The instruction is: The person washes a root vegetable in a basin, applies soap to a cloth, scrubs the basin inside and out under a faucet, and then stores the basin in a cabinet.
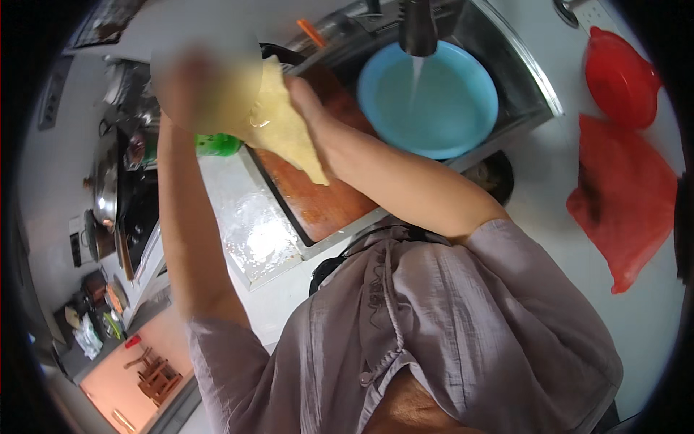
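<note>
A yellow cloth (282,122) hangs spread above the sink, its surface looking wet. My right hand (312,108) grips its right side, with part of the fingers hidden behind the cloth. My left hand (195,70) is at the cloth's upper left, under a heavy blur that hides its fingers. To the right, water runs from a dark faucet (418,30) into a light blue basin (434,100) holding water. Below the cloth lies a reddish-brown board (320,195), partly hidden by the cloth and my right forearm.
A green bottle (217,145) lies or stands left of the sink, beside the wet metal drainboard (252,222). Farther left are a lidded pan (105,179) and the stove. A red plastic bowl or colander (621,78) and a red cloth or bag (629,200) rest at the right.
</note>
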`<state>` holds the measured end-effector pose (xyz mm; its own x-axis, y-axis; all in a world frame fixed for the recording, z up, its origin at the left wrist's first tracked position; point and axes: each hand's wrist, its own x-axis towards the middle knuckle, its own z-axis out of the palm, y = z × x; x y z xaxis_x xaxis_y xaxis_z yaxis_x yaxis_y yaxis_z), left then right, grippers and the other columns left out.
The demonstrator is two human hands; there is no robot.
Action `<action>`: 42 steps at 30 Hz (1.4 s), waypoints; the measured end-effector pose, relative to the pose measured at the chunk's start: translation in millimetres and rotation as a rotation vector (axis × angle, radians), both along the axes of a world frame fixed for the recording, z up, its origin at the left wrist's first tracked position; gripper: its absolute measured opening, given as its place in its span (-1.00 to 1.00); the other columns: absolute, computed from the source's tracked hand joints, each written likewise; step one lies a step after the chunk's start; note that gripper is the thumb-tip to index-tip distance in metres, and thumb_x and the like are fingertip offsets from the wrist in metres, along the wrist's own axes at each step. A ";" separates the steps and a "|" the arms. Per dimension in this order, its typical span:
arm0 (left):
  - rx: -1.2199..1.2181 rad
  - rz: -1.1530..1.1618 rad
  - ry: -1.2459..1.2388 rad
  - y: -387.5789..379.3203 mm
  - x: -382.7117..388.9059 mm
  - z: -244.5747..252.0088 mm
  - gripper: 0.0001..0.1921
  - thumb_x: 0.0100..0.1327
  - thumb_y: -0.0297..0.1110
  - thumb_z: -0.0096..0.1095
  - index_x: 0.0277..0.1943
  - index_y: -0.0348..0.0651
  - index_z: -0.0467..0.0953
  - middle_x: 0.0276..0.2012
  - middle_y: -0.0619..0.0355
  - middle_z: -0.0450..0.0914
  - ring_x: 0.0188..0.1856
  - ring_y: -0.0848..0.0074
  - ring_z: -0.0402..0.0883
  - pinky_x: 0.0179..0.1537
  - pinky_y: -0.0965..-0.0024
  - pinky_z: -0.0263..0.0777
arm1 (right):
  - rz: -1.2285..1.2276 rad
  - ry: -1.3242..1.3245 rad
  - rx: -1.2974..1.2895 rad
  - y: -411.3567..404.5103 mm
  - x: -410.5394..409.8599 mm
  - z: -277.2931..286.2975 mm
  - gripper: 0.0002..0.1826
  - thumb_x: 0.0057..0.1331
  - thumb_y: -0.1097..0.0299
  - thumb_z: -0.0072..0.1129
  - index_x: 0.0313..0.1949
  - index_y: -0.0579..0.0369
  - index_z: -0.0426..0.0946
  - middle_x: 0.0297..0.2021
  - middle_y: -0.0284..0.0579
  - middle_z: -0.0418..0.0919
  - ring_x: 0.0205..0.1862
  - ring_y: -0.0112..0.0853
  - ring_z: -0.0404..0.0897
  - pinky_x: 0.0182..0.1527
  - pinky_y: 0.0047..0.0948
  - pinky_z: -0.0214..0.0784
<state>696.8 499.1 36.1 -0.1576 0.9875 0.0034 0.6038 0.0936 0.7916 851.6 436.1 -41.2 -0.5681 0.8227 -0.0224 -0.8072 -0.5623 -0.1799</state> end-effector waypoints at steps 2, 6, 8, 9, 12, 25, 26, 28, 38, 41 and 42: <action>0.079 0.013 0.033 0.3 -12.8 -10.6 -0.65 0.28 -0.47 -0.17 0.01 -0.32 0.54 -0.24 -0.04 0.67 -0.29 0.42 0.64 -0.19 0.41 0.48 | 0.024 -0.224 -0.019 -15.8 22.9 9.9 -0.59 0.34 0.00 -0.11 -0.08 0.06 0.47 -0.20 -0.13 0.53 -0.19 -0.34 0.53 -0.16 -0.33 0.46; 0.624 0.143 0.070 -2.8 -5.9 -20.7 -0.69 0.35 -0.35 0.00 0.05 -0.35 0.47 -0.17 0.00 0.59 -0.17 0.45 0.57 -0.09 0.42 0.42 | 0.006 -0.316 -0.124 -36.2 67.8 13.7 -0.61 0.33 0.03 -0.09 -0.10 0.08 0.49 -0.25 -0.10 0.58 -0.24 -0.29 0.59 -0.22 -0.24 0.51; 1.047 0.198 0.100 -14.8 10.4 -11.8 -0.60 0.32 -0.29 0.17 0.10 -0.40 0.36 -0.04 -0.03 0.44 -0.02 0.42 0.45 -0.01 0.41 0.36 | 0.065 -0.266 -0.133 -33.8 109.5 -21.4 -0.55 0.33 0.04 -0.10 -0.01 0.12 0.46 -0.16 -0.04 0.58 -0.18 -0.25 0.61 -0.18 -0.22 0.53; 1.212 0.212 0.017 -33.0 49.8 -1.9 -0.57 0.29 -0.31 0.21 0.11 -0.40 0.33 0.00 -0.06 0.40 0.02 0.33 0.43 0.02 0.36 0.36 | 0.081 -0.259 -0.115 -28.2 131.4 -52.5 -0.53 0.33 0.04 -0.10 0.04 0.15 0.45 -0.12 -0.01 0.58 -0.16 -0.23 0.62 -0.17 -0.21 0.55; 1.185 0.211 0.186 -77.5 93.2 -21.5 -0.55 0.28 -0.36 0.21 0.14 -0.39 0.30 0.01 -0.06 0.40 0.04 0.28 0.42 0.09 0.30 0.32 | 0.110 -0.319 -0.113 -33.7 207.7 -80.3 -0.45 0.40 0.09 -0.16 0.20 0.26 0.28 0.07 0.15 0.46 -0.02 -0.07 0.57 -0.01 -0.11 0.49; -0.551 0.126 -0.745 -152.6 262.5 -175.1 -0.38 0.22 -0.25 0.25 0.21 -0.47 0.20 0.11 -0.18 0.40 0.20 0.24 0.33 0.20 0.30 0.19 | 1.071 -2.241 0.896 9.0 291.5 -177.9 -0.60 0.37 0.08 -0.08 0.17 -0.24 0.38 0.07 -0.08 0.50 0.14 -0.20 0.47 0.17 -0.30 0.27; -0.605 0.161 -0.759 -151.0 267.5 -175.8 -0.41 0.23 -0.23 0.25 0.19 -0.43 0.24 0.10 -0.15 0.40 0.18 0.28 0.33 0.18 0.32 0.20 | 1.095 -2.369 0.881 -4.9 264.8 -178.7 -0.61 0.32 0.14 -0.05 0.14 -0.21 0.41 0.07 0.01 0.49 0.08 -0.16 0.52 0.11 -0.21 0.32; -0.717 0.213 -0.796 -154.3 271.3 -203.0 -0.25 0.19 -0.18 0.28 0.29 -0.47 0.11 0.15 -0.20 0.36 0.21 0.25 0.31 0.18 0.30 0.21 | 1.171 -1.981 1.081 -1.0 239.2 -197.3 -0.56 0.25 0.17 -0.05 0.08 0.03 0.48 0.09 0.04 0.49 0.11 -0.13 0.48 0.07 -0.21 0.34; -0.714 0.229 -0.686 -166.0 285.8 -236.4 -0.11 0.18 -0.24 0.26 0.37 -0.53 -0.14 0.27 -0.30 0.23 0.30 0.16 0.26 0.29 0.37 0.11 | 0.118 -2.291 1.936 120.5 213.3 -247.1 -0.71 0.22 0.36 -0.09 -0.11 0.06 0.52 -0.04 -0.04 0.52 0.03 -0.16 0.47 0.09 -0.22 0.27; -0.729 0.251 -0.780 -158.4 282.6 -232.2 -0.12 0.17 -0.32 0.25 0.38 -0.52 -0.14 0.29 -0.29 0.21 0.30 0.18 0.25 0.28 0.36 0.10 | -0.366 -2.155 2.459 167.4 267.7 -228.8 -0.79 0.11 0.33 0.02 -0.35 0.02 0.64 -0.19 -0.06 0.61 -0.24 -0.32 0.59 -0.06 -0.31 0.36; -0.749 0.253 -0.830 -155.4 283.4 -232.1 -0.12 0.17 -0.32 0.25 0.38 -0.53 -0.15 0.29 -0.29 0.19 0.30 0.18 0.24 0.28 0.37 0.10 | -0.332 -2.166 2.475 183.6 301.5 -233.2 -0.80 0.11 0.30 0.07 -0.30 0.02 0.62 -0.22 -0.09 0.61 -0.22 -0.30 0.59 -0.09 -0.28 0.37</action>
<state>980.2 343.6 -196.1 -0.0306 0.6371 -0.7701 -0.1821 0.7540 0.6311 1153.1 619.7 -274.3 -0.8864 0.4288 0.1744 0.4624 0.8029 0.3763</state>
